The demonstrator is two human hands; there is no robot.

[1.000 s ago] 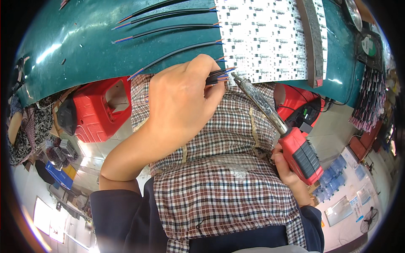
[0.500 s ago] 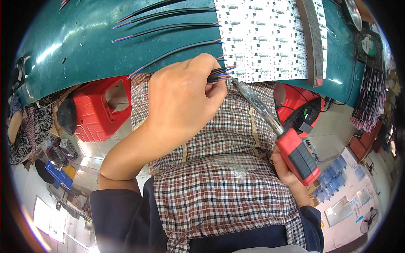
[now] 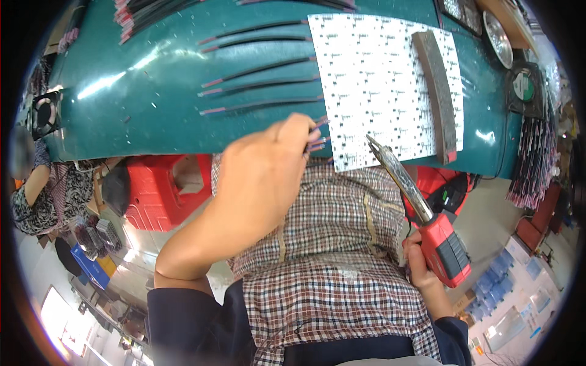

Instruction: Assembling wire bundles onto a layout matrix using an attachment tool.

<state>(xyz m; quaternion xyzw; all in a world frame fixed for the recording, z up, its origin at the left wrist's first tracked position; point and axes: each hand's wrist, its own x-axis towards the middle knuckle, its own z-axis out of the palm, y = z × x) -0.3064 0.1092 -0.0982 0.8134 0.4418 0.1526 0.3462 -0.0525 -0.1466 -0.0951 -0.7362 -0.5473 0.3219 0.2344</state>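
left hand (image 3: 264, 168) pinches wires (image 3: 316, 145) beside white board (image 3: 366, 91); right hand (image 3: 420, 262) grips soldering iron (image 3: 422, 210). seemingly positioning wires; next contact needs steadiness.

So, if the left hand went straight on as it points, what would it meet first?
Probably the white sheet, at its left edge: the left hand and the wires it holds point there, though depth is unclear.

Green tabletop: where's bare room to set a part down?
Widest: left part of the green tabletop, bordered by the far cable bundle, loose black cables and left hand; a few specks there. Narrower: strip right of the white circuit-board sheet. Crowded: that sheet's left edge; also its near part, by the soldering iron's tip.
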